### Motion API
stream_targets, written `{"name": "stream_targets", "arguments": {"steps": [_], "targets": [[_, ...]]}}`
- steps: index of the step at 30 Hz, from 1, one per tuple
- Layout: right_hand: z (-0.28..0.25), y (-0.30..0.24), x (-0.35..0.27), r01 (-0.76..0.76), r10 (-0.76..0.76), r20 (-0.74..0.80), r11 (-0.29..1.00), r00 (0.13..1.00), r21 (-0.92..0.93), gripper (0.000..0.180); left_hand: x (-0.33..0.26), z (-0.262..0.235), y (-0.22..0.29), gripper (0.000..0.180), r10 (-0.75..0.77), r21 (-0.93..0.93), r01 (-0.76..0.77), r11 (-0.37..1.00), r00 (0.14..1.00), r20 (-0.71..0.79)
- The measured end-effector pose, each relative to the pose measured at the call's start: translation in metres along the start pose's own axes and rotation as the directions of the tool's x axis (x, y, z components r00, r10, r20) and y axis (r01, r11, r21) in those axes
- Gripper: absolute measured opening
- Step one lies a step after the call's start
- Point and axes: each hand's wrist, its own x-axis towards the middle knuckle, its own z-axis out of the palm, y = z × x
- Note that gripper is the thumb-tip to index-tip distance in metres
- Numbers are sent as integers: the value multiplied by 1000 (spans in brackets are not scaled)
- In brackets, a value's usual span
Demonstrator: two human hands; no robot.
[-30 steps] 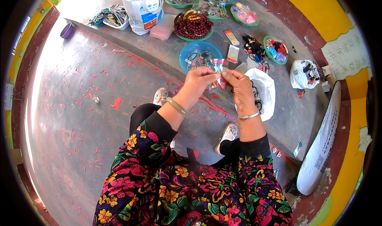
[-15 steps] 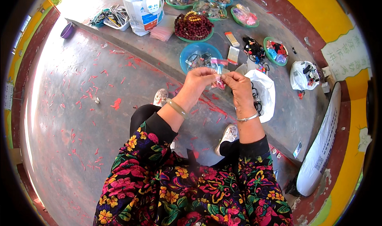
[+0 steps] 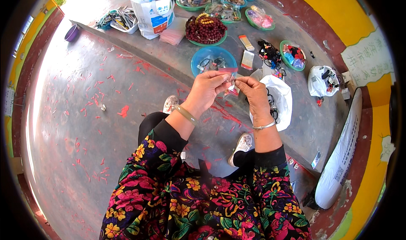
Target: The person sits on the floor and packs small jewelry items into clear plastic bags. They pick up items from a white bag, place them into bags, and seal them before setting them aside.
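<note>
**Left hand (image 3: 206,90) and right hand (image 3: 256,95) meet at a small clear plastic bag (image 3: 229,70)**

A grey concrete floor (image 3: 84,134) spreads across the left of the view, strewn with red scraps (image 3: 123,111). A raised concrete ledge (image 3: 313,117) crosses from upper left to lower right, with a yellow and maroon wall (image 3: 334,7) behind it. A long white sack (image 3: 340,155) leans near the wall at the right.

Toward the far end of the ledge stands a white carrier bag (image 3: 148,9). Nearer, a blue basin (image 3: 203,54) holds small items, just beyond the left hand. An open white plastic bag (image 3: 283,94) with dark loops (image 3: 272,111) inside lies beside the right wrist. Past the basin, a green bowl (image 3: 211,42) bears a heap of dark red beads (image 3: 205,28).

The person wears a pale bangle (image 3: 186,114) on the left wrist and a silver one on the right. The small clear bag is up between the two hands, its pink strip uppermost. The left fingers are clamped on its upper part; the right thumb and forefinger pinch its right edge. Something reddish shows low in it, too small to identify.
</note>
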Motion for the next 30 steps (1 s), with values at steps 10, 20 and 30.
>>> {"name": "stream_targets", "arguments": {"steps": [10, 20, 30], "targets": [[-1, 8, 2, 32, -26, -44, 988, 999, 150, 10, -5, 8, 2, 20, -11, 94, 10, 996, 1000, 3], [-1, 7, 4, -2, 12, -43, 975, 999, 222, 7, -5, 7, 2, 19, -61, 88, 59, 994, 998, 15], [-5, 7, 4, -102, 112, -7, 929, 994, 357, 10, -4, 10, -1, 15, -42, -11, 43, 999, 998, 47]]}}
